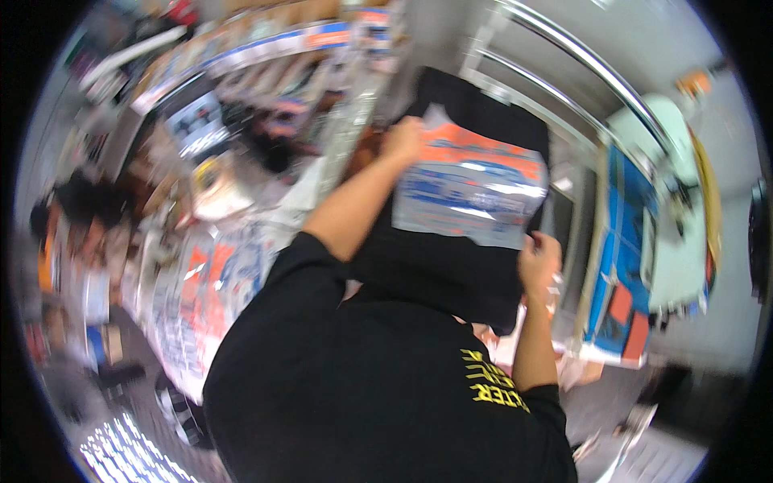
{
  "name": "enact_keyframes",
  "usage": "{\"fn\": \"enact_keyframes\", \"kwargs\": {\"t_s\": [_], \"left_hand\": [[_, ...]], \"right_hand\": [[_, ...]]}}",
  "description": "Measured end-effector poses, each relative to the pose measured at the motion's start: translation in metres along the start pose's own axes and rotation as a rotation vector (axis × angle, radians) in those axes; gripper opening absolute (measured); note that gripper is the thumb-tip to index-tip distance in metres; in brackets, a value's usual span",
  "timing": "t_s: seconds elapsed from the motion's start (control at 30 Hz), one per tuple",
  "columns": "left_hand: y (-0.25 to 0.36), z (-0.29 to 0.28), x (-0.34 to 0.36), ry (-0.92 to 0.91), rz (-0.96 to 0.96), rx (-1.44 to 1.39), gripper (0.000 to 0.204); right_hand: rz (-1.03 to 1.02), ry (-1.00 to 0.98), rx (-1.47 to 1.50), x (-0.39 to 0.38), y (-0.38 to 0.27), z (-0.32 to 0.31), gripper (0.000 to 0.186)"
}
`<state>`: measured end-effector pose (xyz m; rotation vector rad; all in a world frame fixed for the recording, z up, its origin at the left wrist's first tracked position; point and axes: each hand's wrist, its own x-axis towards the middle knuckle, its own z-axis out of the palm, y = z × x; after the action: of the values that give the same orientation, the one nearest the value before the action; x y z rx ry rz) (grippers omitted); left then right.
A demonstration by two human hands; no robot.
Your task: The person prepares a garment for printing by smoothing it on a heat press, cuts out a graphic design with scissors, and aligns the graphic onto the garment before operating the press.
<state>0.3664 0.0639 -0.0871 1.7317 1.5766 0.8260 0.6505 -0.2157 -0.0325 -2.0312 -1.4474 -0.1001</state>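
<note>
The left hand and right hand are holding a printed plastic bag over black cloth, fingers gripping its edges.

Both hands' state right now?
Left hand: closed, holding the printed plastic sheet by its left edge.
Right hand: closed, pinching the sheet's lower-right corner.

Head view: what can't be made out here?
All in the head view:
Left hand: motion blur hides whether it pinches the plastic sheet.
Right hand: blur hides whether it grips anything.
Black cloth: partly covered by the sheet.
Lit screen: contents smeared by blur.
Black shirt: cut off by the bottom edge.
</note>
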Motion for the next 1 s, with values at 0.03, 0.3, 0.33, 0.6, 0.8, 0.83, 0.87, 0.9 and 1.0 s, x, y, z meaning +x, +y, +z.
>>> {"fn": "enact_keyframes", "kwargs": {"t_s": [0.03,0.3,0.33,0.6,0.8,0.83,0.87,0.9,1.0], "left_hand": [[0.009,-0.012,-0.004,-0.085,-0.014,0.078,0.031],[0.043,-0.019,-0.036,0.110,0.110,-0.012,0.032],[0.042,-0.024,-0.044,0.128,0.175,-0.071,0.034],[0.015,-0.034,-0.141,-0.147,0.713,0.465,0.050],[0.019,-0.026,-0.131,-0.178,0.695,0.495,0.053],[0.020,-0.026,-0.131,-0.177,0.690,0.505,0.053],[0.021,-0.025,-0.131,-0.175,0.686,0.513,0.053],[0.023,-0.025,-0.132,-0.173,0.670,0.507,0.053],[0.026,-0.030,-0.132,-0.173,0.631,0.495,0.052]], "right_hand": [[-0.081,0.018,-0.051,-0.005,-0.007,-0.002,0.023],[-0.100,-0.439,-0.338,-0.038,-0.022,0.023,0.072],[-0.090,-0.427,-0.334,-0.035,-0.019,0.023,0.071],[-0.067,-0.420,-0.305,-0.011,-0.004,0.027,0.071],[-0.082,-0.243,-0.183,0.026,-0.033,0.051,0.072],[-0.097,-0.216,-0.162,0.033,-0.047,0.056,0.072],[-0.108,-0.317,-0.205,0.037,-0.052,0.061,0.073],[-0.119,-0.418,-0.247,0.040,-0.056,0.066,0.073],[-0.161,-0.511,-0.331,0.045,-0.040,0.065,0.075]]}}
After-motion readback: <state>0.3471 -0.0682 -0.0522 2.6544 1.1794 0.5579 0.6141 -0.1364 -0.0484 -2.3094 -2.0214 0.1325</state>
